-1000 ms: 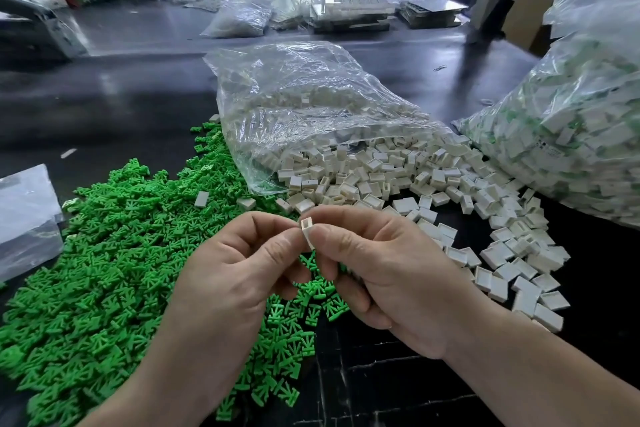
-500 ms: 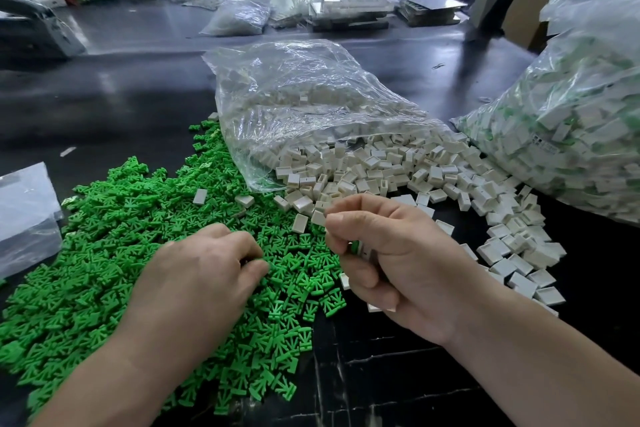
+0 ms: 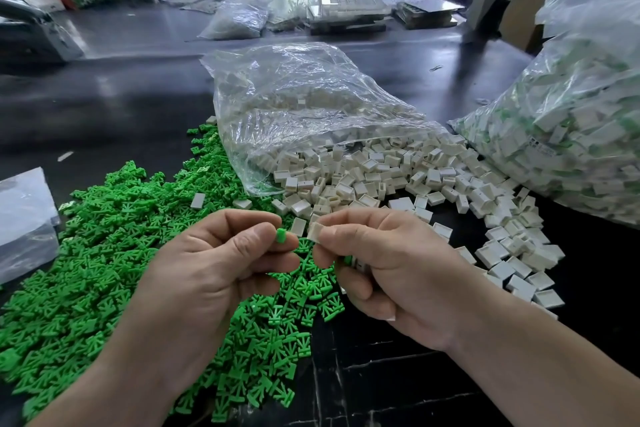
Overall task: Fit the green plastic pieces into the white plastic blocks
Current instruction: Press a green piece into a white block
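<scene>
My left hand (image 3: 221,263) pinches a small green plastic piece (image 3: 281,236) between thumb and forefinger. My right hand (image 3: 391,267) pinches a white plastic block (image 3: 315,231) at its fingertips, a short gap from the green piece. Some green and white also shows inside my right palm. Both hands hover above a wide heap of green pieces (image 3: 86,270) on the dark table. A spread of loose white blocks (image 3: 398,180) spills from an open clear bag (image 3: 294,107) behind the hands.
A big clear bag (image 3: 571,121) stuffed with white-and-green parts fills the right side. A flat clear plastic bag (image 3: 24,218) lies at the left edge. Bags, trays and boxes crowd the far end of the dark table (image 3: 398,385).
My left hand came up off the green heap with a green piece pinched. My right hand now shows a white block at its fingertips, and the two hands have drawn close together.
</scene>
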Tool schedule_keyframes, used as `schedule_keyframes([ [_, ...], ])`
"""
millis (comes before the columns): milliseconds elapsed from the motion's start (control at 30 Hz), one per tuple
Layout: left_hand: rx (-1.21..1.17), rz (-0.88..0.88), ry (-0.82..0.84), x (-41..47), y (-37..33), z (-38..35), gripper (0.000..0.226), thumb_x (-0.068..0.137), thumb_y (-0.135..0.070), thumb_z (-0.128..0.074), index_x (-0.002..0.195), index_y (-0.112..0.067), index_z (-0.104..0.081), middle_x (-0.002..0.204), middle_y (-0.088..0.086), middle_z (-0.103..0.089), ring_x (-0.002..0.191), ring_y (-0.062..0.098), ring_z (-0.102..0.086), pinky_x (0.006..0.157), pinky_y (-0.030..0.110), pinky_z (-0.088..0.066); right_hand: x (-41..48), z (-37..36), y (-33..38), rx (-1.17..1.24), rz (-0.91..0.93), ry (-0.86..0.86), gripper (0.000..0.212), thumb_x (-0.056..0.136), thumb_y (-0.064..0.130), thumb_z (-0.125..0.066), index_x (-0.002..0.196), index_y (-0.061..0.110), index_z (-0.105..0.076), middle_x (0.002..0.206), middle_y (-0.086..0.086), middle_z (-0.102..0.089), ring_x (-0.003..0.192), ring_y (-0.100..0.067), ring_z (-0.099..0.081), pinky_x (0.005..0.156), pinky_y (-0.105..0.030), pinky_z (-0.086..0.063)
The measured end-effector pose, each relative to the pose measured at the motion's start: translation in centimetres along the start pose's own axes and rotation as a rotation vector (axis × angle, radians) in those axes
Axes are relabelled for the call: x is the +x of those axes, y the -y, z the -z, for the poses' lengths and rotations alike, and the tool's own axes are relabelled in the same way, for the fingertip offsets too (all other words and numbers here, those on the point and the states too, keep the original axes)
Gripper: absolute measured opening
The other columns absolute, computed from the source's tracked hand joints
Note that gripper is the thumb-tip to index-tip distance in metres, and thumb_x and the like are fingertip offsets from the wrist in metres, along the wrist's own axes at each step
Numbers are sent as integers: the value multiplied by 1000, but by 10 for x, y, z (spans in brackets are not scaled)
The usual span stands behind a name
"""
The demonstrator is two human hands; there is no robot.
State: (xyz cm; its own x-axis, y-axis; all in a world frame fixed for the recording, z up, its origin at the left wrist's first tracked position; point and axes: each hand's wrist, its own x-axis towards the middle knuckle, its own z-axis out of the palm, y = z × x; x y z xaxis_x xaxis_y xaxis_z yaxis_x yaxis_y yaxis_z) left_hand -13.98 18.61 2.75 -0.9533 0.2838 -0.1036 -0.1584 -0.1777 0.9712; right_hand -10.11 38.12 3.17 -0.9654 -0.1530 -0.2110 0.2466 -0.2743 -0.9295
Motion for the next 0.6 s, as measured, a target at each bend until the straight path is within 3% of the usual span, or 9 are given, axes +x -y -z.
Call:
schedule_keyframes([
  [100, -52, 2, 24, 1, 1, 0, 37, 55, -39, -90, 83, -19, -76, 88, 19, -74, 69, 24, -73, 50, 26, -54, -2, -2, 0, -33, 13, 47, 19, 92, 20, -72, 74, 25, -74, 73, -6, -64, 42, -10, -41, 34, -15, -27],
  [200, -26, -29, 27, 1, 3, 3, 52, 49, -50, -93, 85, -17, -74, 80, 14, -72, 64, 21, -68, 51, 26, -53, -3, -5, 1, -94, 16, 72, 16, 82, 34, -80, 73, 25, -70, 67, -4, -58, 41, -11, -37, 34, -16, -25],
  [267, -8, -40, 39, 1, 4, 4, 52, 53, -51, -91, 87, -15, -74, 77, 13, -70, 62, 20, -65, 52, 26, -52, -3, -5, 1, -126, 23, 81, 16, 79, 37, -77, 76, 24, -69, 65, -3, -54, 42, -12, -35, 35, -17, -24],
  [433, 76, -66, 33, -2, 7, 3, 44, 63, -50, -84, 88, -15, -73, 75, 12, -69, 61, 19, -62, 54, 25, -51, -4, -6, 0, -192, 67, 98, 14, 92, 30, -70, 79, 25, -69, 61, -1, -49, 42, -12, -33, 34, -17, -26],
  [600, 73, -70, 73, -5, 6, 0, 38, 66, -44, -81, 86, -13, -73, 73, 13, -68, 59, 20, -61, 52, 25, -50, -3, -4, -4, -338, 144, 56, 14, 94, 38, -69, 83, 29, -69, 63, 2, -50, 44, -9, -36, 37, -19, -28],
])
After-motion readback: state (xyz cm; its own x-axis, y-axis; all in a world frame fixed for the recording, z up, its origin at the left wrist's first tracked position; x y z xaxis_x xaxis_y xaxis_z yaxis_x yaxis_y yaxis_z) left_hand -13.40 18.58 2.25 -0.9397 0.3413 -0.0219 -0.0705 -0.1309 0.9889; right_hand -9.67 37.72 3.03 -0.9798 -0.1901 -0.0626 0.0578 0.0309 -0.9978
